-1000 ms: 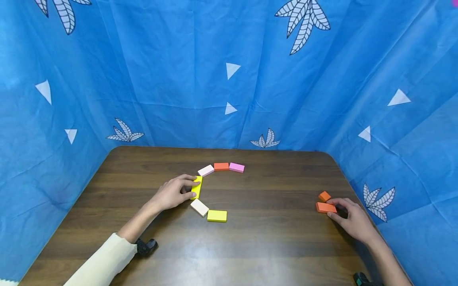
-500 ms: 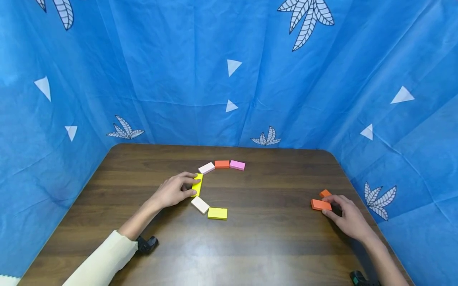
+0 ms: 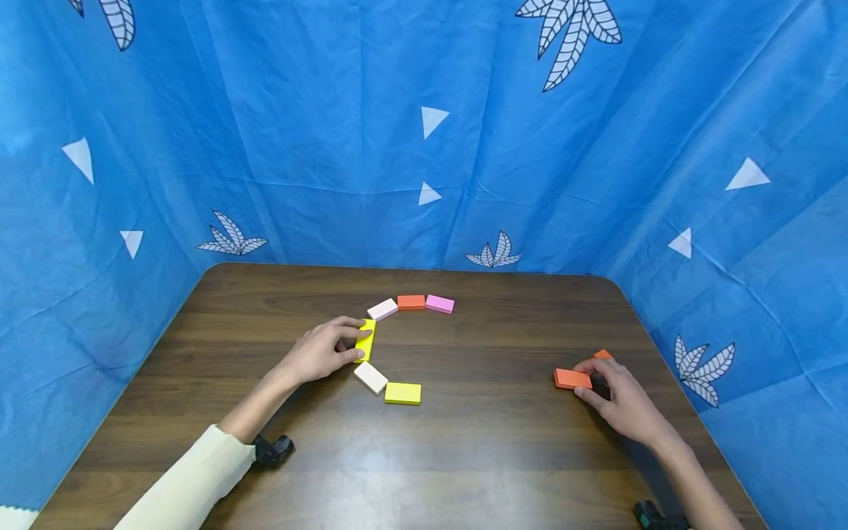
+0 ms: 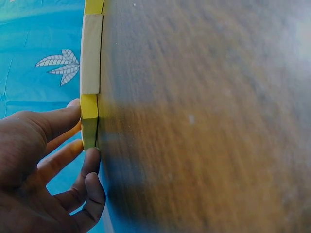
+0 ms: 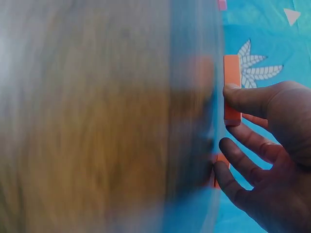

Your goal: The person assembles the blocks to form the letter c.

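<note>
My left hand holds a yellow block at the left of a curved row, thumb at its near end and fingers toward its far end. In the left wrist view, that yellow block lies on the table against a cream block. At the right, my right hand pinches an orange block between thumb and fingers. A gap shows between this orange block and the tabletop in the right wrist view. Behind the right fingers lies a second orange block, partly hidden.
The row continues with a pale pink block, a red-orange block and a pink block at the far side. Nearer lie a cream block and another yellow block. Blue curtains enclose the wooden table.
My right hand has moved left with the orange block, away from the second orange block, which stays on the table. The left hand keeps its place on the yellow block.
</note>
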